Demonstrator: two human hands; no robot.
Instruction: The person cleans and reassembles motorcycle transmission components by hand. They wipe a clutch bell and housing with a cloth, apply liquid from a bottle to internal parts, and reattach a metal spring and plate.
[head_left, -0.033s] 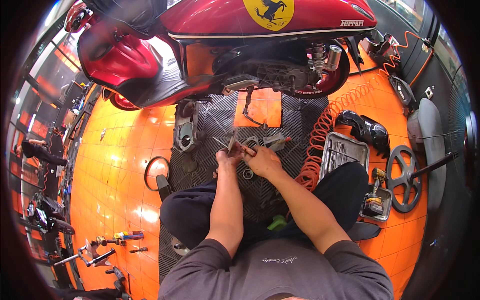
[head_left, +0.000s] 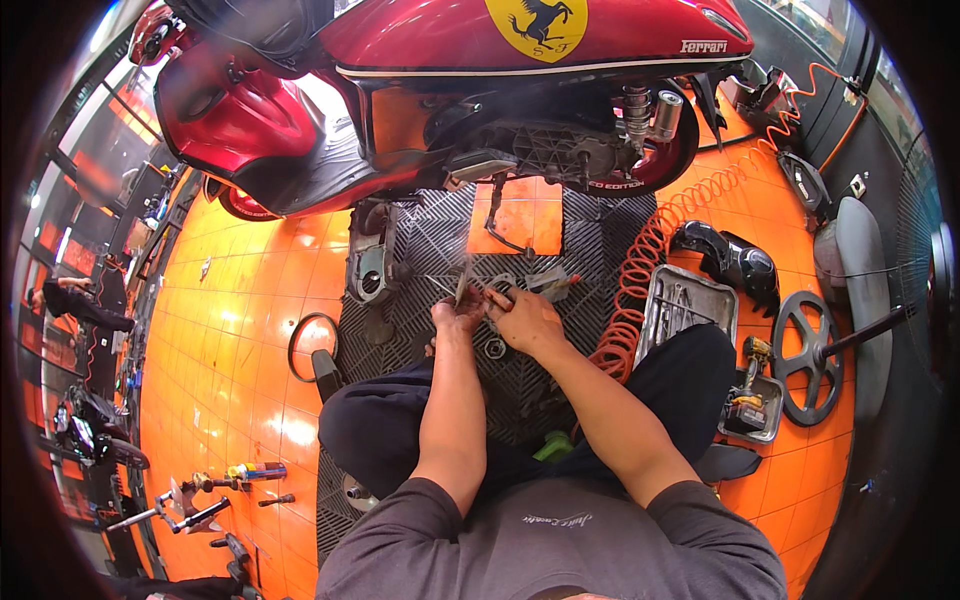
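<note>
My left hand (head_left: 457,316) is closed around a thin, pale, flat metal part (head_left: 462,287), seen nearly edge-on. My right hand (head_left: 527,320) is close beside it, fingers curled at the same part. Whatever the right fingertips pinch is too small and hidden to name. A ring-shaped metal piece (head_left: 495,347) lies on the dark ribbed mat (head_left: 420,240) below my hands. Just beyond them is a small clear plastic bag (head_left: 548,282). A cast metal cover (head_left: 372,262) rests at the left of the mat.
A red scooter (head_left: 240,130) stands across the far side. A coiled red air hose (head_left: 640,265) runs along the right, near a metal tray (head_left: 690,310) of tools. A drive belt (head_left: 314,345) lies left, and a fan (head_left: 940,290) stands far right.
</note>
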